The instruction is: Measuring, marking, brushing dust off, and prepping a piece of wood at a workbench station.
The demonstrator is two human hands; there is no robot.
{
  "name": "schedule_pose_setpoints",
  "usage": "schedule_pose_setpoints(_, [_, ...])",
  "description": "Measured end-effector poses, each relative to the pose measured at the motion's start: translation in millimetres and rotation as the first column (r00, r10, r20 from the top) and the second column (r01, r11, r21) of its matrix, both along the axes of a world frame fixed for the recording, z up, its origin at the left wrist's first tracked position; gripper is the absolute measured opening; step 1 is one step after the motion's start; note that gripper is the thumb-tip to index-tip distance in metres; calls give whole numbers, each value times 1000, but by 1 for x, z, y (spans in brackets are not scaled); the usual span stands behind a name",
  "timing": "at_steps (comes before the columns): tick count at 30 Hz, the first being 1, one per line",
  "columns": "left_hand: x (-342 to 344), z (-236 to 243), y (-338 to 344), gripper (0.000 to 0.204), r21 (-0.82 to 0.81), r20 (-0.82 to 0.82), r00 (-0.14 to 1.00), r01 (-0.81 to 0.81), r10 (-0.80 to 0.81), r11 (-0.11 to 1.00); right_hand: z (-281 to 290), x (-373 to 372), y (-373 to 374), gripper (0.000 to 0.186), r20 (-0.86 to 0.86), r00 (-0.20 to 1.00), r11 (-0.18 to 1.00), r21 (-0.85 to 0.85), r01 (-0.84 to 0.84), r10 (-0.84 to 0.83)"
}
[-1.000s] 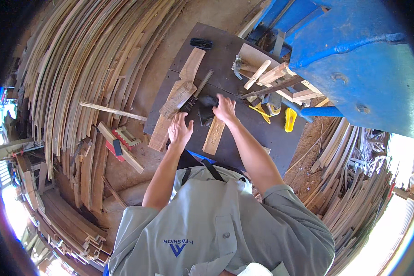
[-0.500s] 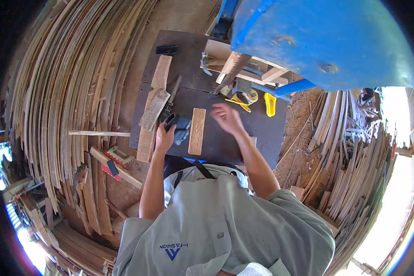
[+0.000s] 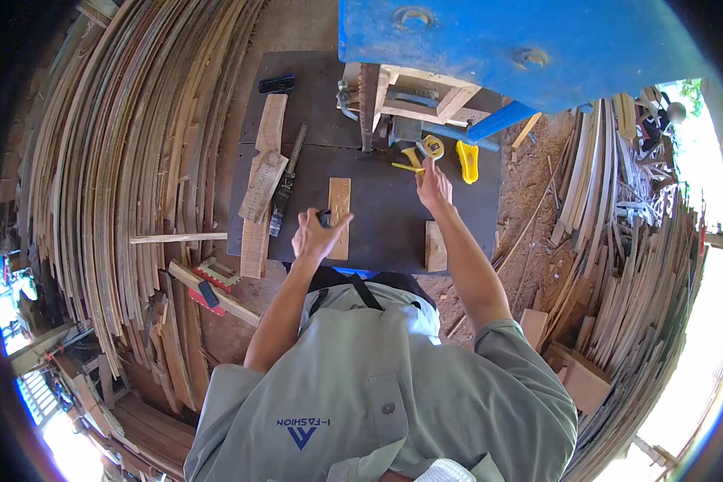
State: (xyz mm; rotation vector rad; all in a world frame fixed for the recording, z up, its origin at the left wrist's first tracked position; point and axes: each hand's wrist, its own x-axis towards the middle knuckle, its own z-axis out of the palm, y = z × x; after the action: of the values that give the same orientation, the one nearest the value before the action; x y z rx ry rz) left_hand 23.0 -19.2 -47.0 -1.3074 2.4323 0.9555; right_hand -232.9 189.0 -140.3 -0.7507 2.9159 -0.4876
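Over a light wooden block [image 3: 340, 241] with a marked face, my left hand [image 3: 315, 234] is closed around a small dark object [image 3: 324, 217] whose kind I cannot make out. Its index finger points toward the block. Farther right, my right hand [image 3: 435, 189] reaches the yellow tape measure [image 3: 433, 147], its fingertips closed at the near edge. Beside that lies a yellow-handled tool [image 3: 411, 156]. A bright yellow holder-like piece [image 3: 467, 162] rests to the right. Left of the block lies a long metal tool [image 3: 287, 181] with a dark end.
Wooden pieces [image 3: 263, 186] lie along the left side of the dark table [image 3: 377, 209]. A saw blade [image 3: 368, 104], a hammer [image 3: 346, 100] and a wooden frame [image 3: 426, 96] are at the back, below a blue machine table [image 3: 490, 48]. Another block [image 3: 435, 247] sits front right. Timber stacks [image 3: 136, 120] flank the workspace.
My right hand has moved forward and right to the tape measure. My left hand has shifted right, from beside the metal tool to over the wooden block. The view has tilted slightly.
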Motion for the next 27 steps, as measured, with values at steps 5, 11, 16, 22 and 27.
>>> schedule_pose_setpoints(5, [-26,-20,11,110,-95,110,982,166,-155,982,49,23,28,62,370,905,896,-444,-27,210])
schedule_pose_setpoints(11, [-5,-43,2,73,-253,-141,989,1,-37,968,97,90,101,26,758,645,750,-485,450,103])
schedule_pose_setpoints(16, [11,-3,-41,79,-143,-195,971,-168,139,975,73,153,131,26,235,945,841,-442,313,-228])
schedule_pose_setpoints(22, [78,34,-148,77,-269,-5,961,-267,276,925,56,175,102,51,38,971,960,-146,241,-238])
schedule_pose_setpoints(27, [125,54,-151,73,-343,-139,958,-283,250,896,29,168,104,42,1,971,953,-190,235,-239])
